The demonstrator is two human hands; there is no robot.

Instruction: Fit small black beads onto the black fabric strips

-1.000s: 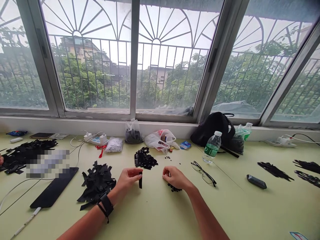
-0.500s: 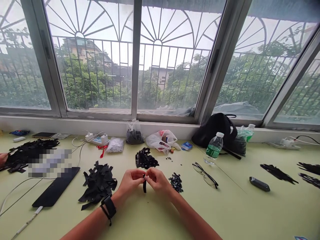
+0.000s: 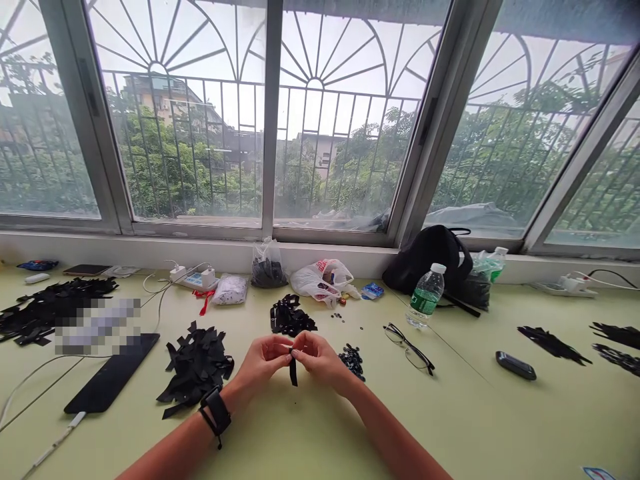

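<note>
A short black fabric strip [image 3: 293, 372] hangs down between my two hands over the table. My left hand [image 3: 265, 357], with a black band on its wrist, pinches the strip's upper end. My right hand [image 3: 314, 357] pinches the same end from the other side; anything small between the fingertips is hidden. Just beyond the hands lies a pile of black strips with small rings in them [image 3: 291, 316]. To the left is a larger heap of plain black strips [image 3: 197, 367]. Close to my right hand sits a pile of small dark rings [image 3: 352, 362].
On the right are eyeglasses [image 3: 410, 349], a water bottle [image 3: 427, 297], a black oval case [image 3: 516, 365] and more black strips [image 3: 554, 345]. A dark tablet-like device [image 3: 113, 375] with a white cable lies left. Bags [image 3: 323, 283] line the window wall.
The strip and both fingertips have shifted slightly to the right, both hands still pinching it. Another person's hand at the far left edge has gone out of view.
</note>
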